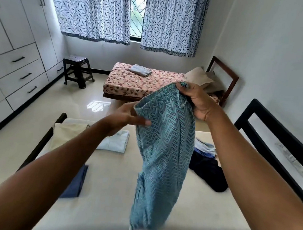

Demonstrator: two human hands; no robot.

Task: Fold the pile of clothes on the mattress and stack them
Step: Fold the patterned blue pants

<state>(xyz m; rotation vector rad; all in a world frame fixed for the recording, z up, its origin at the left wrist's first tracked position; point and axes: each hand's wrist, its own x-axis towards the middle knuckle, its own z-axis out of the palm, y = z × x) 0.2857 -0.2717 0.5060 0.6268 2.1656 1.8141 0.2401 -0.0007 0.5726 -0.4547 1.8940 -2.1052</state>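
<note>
While right hand (198, 102) grips the teal garment (162, 151), left hand (127, 117) touches it.

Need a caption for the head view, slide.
Mid-fold: right hand holds a teal zigzag garment up over the mattress; left hand touches its edge.

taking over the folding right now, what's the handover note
Right hand grips the top of the teal zigzag garment, which hangs above the mattress. Left hand, blurred, is at its upper left edge with straight fingers.
Done: folded white piece, folded blue piece, lying apart, not stacked.
Left: fold the teal one, then the dark pile on the right, and stack everything.
</note>
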